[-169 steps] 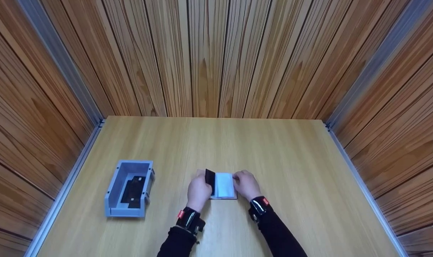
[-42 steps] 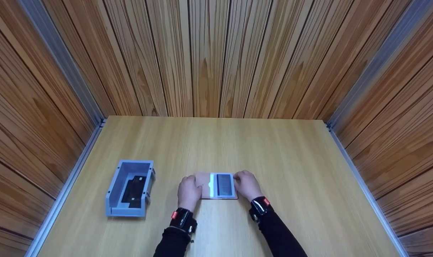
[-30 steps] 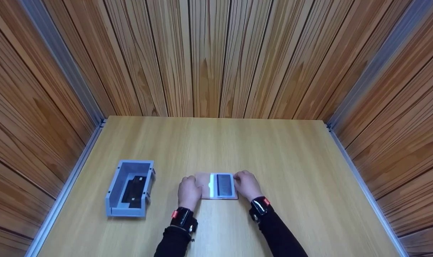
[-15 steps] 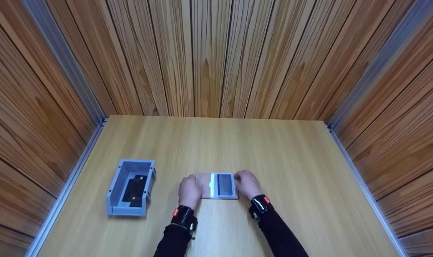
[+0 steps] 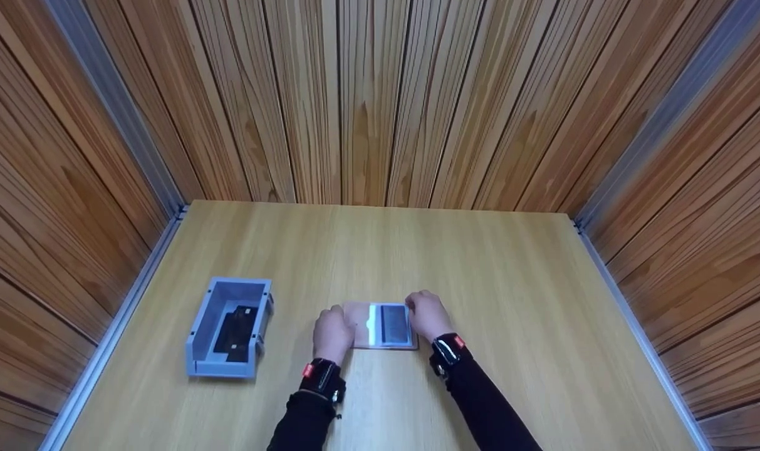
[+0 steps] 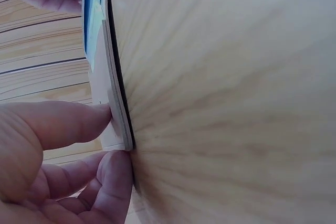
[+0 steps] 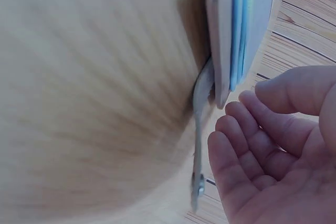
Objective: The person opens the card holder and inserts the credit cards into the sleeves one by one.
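On the near half of the table [image 5: 480, 282]: wallet [image 5: 362, 319] lies open between the hands, pinkish cover to the left, stack of blue sleeves [image 7: 257, 19] to the right. A dark rectangle [image 5: 395, 326] shows at the top sleeve; looks like an insert sitting flat, can't confirm how deep it's seated.

Left hand [image 5: 333, 335] pinches the cover's outer edge: thumb on the inner face, fingertip at the rim.

Right hand [image 5: 428, 315] is at the far right corner of the sleeves, fingers loosely bent, thumb free, nothing visibly held. Right wrist view puts the fingertips just beside the corner; contact can't be told for sure.

Strap [image 7: 198, 129] with a metal snap [image 7: 201, 184] sticks out past the right edge, unfastened.

Bin [image 5: 223, 371] stands well apart on the left, black flat pieces [image 5: 235, 332] in it. Count unclear, they overlap.

My read: step in hand is working through the sleeves, left steadying, right lining up on the leaf edge. Next move, if it's a page turn, calls for right thumb and finger to separate just the top leaf while left pins the cover. Thin layers, so grabbing two is the likely slip.
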The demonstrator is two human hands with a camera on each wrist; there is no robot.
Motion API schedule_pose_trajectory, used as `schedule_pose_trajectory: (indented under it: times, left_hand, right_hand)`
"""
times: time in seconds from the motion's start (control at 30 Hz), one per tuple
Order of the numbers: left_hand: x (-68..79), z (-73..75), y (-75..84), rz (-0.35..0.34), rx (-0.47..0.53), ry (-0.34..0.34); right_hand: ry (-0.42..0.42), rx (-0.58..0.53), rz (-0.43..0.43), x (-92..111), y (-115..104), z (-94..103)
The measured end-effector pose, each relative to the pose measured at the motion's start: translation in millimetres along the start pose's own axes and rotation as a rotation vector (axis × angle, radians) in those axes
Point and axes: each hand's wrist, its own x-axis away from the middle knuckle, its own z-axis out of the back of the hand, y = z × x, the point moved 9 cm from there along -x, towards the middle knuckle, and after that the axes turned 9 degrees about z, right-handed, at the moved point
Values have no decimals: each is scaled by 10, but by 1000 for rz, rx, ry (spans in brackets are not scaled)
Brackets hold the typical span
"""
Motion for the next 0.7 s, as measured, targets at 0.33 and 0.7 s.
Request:
schedule_pose_trajectory:
  times: [0.33, 0.7]
  left_hand:
    - [-18, -6, -23, 12, 6, -3]
    - [-8, 8, -6, -20, -22, 21]
  right_hand:
    - [-24, 20, 30, -63, -42, -39]
    - [-33, 33, 29, -94, -34, -46]
